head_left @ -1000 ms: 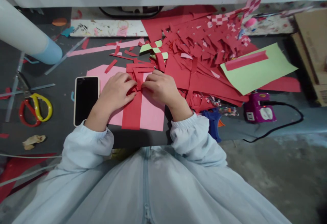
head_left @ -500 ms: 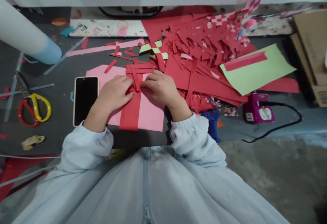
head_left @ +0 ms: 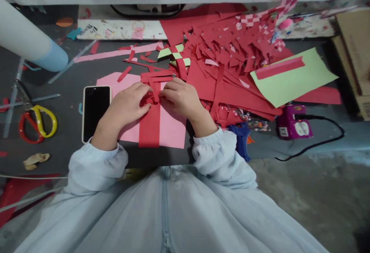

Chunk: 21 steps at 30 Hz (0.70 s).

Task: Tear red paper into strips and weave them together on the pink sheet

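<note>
A pink paper sheet lies on the dark table in front of me, with a wide red paper strip running down over it. Narrow red strips are crossed at its upper end. My left hand rests on the sheet from the left, thumb and fingers curled at the red strips. From the right, my right hand pinches the edge of a red strip between thumb and fingers. The fingertips of both hands are close together, partly hiding the paper there.
A phone lies left of the sheet, scissors farther left. Red papers pile up at the right, beside green paper, a purple box with a cable and a blue tool. A white-blue cylinder stands upper left.
The lower end of the wide red strip has shifted slightly right on the pink sheet. My left hand has moved slightly; my right hand stays nearly in place.
</note>
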Each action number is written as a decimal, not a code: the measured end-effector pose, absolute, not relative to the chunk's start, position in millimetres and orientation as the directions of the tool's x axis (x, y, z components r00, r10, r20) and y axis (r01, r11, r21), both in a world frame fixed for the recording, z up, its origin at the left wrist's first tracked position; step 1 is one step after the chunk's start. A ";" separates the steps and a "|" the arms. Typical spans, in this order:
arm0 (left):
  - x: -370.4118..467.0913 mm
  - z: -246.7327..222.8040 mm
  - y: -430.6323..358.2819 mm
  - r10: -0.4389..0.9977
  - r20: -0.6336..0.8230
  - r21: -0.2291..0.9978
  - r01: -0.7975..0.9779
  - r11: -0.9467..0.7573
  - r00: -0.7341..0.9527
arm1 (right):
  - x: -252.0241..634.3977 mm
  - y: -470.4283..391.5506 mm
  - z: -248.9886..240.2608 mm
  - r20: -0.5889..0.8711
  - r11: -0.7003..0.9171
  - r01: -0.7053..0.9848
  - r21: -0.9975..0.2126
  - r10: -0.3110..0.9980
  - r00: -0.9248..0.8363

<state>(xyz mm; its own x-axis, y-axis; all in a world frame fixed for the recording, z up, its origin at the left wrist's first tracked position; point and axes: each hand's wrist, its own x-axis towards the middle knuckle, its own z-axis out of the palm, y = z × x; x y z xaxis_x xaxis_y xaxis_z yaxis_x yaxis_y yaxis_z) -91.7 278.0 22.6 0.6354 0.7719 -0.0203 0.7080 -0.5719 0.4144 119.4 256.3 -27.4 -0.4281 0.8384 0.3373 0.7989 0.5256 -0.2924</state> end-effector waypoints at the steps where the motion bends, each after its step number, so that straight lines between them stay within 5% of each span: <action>1: -92.3 23.2 278.3 0.771 -0.024 0.428 0.703 -0.567 0.636 | 119.4 255.9 -26.8 0.329 0.525 0.797 -0.299 0.841 -0.430; 8: -95.6 24.5 281.1 0.780 -0.014 0.475 0.690 -0.546 0.626 | 119.7 253.8 -23.9 0.313 0.542 0.787 -0.296 0.833 -0.456; 21: -92.9 21.3 280.7 0.745 0.012 0.373 0.689 -0.622 0.667 | 115.4 254.5 -26.2 0.354 0.513 0.806 -0.296 0.842 -0.406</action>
